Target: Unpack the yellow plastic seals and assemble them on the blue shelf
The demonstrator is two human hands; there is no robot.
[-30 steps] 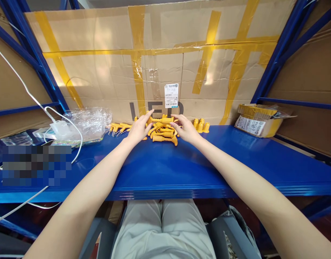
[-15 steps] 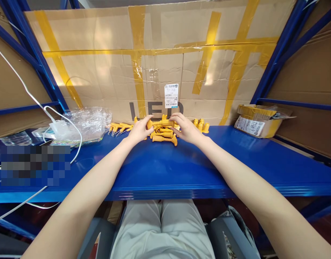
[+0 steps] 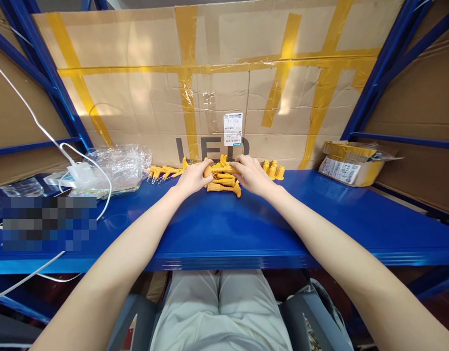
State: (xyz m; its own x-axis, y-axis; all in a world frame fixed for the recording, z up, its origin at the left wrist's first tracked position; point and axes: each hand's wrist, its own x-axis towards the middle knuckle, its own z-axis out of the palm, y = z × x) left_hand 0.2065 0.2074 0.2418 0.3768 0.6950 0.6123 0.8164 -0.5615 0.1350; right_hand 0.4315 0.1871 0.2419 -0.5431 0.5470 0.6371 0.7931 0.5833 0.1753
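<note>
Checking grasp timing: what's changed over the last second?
Left hand has shifted slightly right and closed on the left end of a yellow piece; right hand has closed on its right end. Both were more open a second ago. Nothing visibly let go. Upright yellow pieces, small carton and plastic wrap stayed put.

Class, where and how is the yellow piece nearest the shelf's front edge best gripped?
Probably grip the front piece across its long body, coming from the near side and above: it lies sideways on the shelf, its near side exposed, while other yellow pieces crowd its far side.
</note>
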